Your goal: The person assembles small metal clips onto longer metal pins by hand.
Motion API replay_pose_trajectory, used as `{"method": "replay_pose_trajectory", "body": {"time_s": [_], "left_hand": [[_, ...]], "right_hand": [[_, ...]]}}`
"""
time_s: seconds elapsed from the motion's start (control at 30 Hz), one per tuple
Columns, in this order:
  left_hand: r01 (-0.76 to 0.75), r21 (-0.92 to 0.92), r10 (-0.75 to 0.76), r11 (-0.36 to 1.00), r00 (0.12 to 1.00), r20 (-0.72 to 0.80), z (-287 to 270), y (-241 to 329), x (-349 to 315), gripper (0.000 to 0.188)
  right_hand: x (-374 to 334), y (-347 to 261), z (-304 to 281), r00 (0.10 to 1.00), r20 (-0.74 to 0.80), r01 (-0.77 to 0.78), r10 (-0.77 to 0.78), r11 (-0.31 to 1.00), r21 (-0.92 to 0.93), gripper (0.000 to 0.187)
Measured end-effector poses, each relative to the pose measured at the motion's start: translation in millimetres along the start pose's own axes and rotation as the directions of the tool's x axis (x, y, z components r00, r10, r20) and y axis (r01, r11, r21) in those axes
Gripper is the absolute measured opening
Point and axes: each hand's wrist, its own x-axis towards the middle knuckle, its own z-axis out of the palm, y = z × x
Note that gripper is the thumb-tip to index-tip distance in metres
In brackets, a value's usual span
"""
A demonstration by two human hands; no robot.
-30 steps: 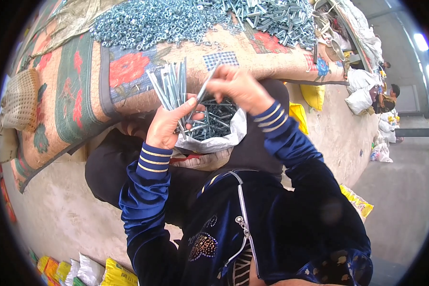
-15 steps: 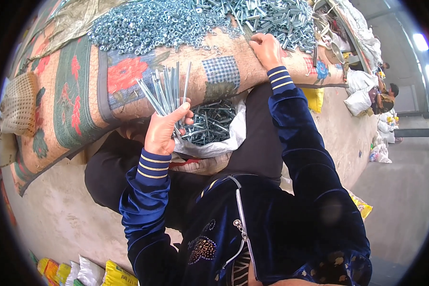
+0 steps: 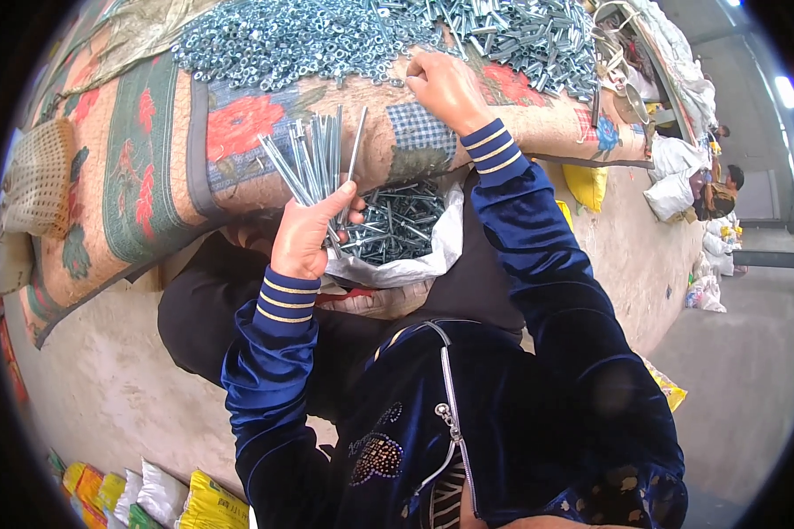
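Observation:
A fanned bundle of long, thin metal rods (image 3: pixel 313 159) stands up out of my left hand (image 3: pixel 309 234), which is closed around the lower ends. One rod leans apart from the others near my thumb. My right hand (image 3: pixel 450 93) is over the cloth-covered table, its thumb and fingers curled together at the near edge of a heap of small metal nuts (image 3: pixel 282 48). Whatever those fingers pinch, if anything, is hidden. Below the table edge, close to my left hand, a white sack (image 3: pixel 453 225) holds many dark metal bolts (image 3: pixel 393 220).
Short metal tubes (image 3: pixel 538 48) are heaped at the far right of the patterned cloth (image 3: pixel 168 141). A woven basket (image 3: pixel 40 181) is at the left. Yellow (image 3: pixel 584 187) and white sacks (image 3: pixel 675 176) stand to the right, with a person (image 3: pixel 722 194) farther off.
My right hand has moved left along the table edge, from beside the tubes to the nuts. My left hand keeps its hold on the rods, nearly in place.

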Motion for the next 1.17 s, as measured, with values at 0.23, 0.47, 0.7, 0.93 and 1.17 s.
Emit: {"method": "replay_pose_trajectory", "body": {"time_s": [0.23, 0.47, 0.7, 0.93, 1.17], "left_hand": [[0.01, -0.009, -0.01, 1.0, 1.0, 0.016, 0.3, 5.7, -6.1, 0.025], [0.001, 0.052, -0.004, 0.999, 0.999, 0.054, 2.3, 7.2, -9.1, 0.023], [-0.049, -0.037, 0.049, 0.998, 0.999, 0.011, 1.5, 7.6, -7.8, 0.022], [-0.1, -0.086, 0.09, 0.991, 0.989, -0.116, 2.7, 11.3, -9.1, 0.024], [-0.099, -0.103, 0.088, 0.99, 0.991, -0.105, -7.1, 13.2, -9.2, 0.031]], "right_hand": [[-16.6, -11.7, -15.4, 0.988, 0.128, -0.151, 0.092, 0.792, 0.592, 0.016], [-49.3, -48.6, -16.8, 0.96, 0.266, -0.281, 0.089, 0.286, 0.916, 0.021], [-34.7, -62.0, -10.8, 0.909, -0.326, 0.375, -0.261, 0.853, 0.363, 0.014], [23.1, -75.5, 42.1, 0.96, -0.278, 0.045, -0.003, 0.988, 0.145, 0.023], [16.1, -69.5, 34.5, 0.989, -0.13, 0.085, -0.074, 0.993, 0.082, 0.014]]}}
